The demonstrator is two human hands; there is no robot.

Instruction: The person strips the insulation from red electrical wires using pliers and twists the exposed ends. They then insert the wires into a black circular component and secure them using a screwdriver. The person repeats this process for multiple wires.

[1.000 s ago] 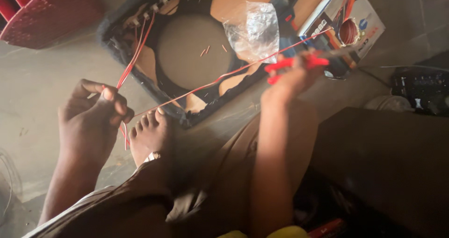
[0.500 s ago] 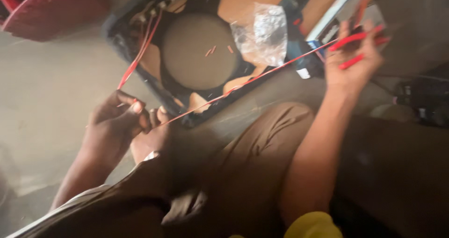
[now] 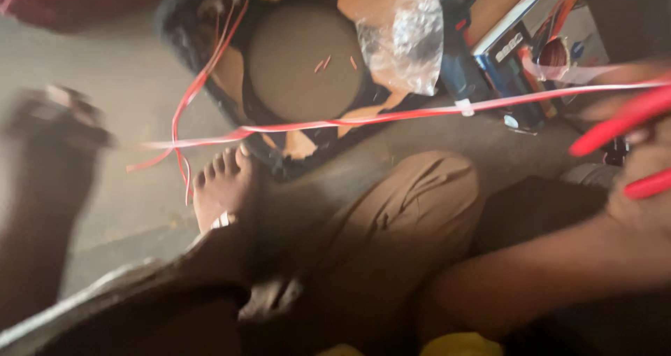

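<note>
Change: hands have spread wider since a second ago, drawing the red wire [image 3: 363, 120] taut.
Left hand [image 3: 56, 129]: blurred at 9 o'clock; grip unclear.
Right hand [image 3: 639, 178]: 3 o'clock, clamped on red-handled tool [image 3: 618, 129].
Wire: stretched above bare foot [image 3: 224, 188] on the floor [image 3: 91, 76].

the person wears brownish khaki trousers [image 3: 412, 209], creased over the knee just beside the right hand [image 3: 646, 181]. both forearms are bare, no sleeves showing. the foot [image 3: 224, 184] near the blurred left hand [image 3: 56, 129] is bare, with a pale band at the ankle.
</note>
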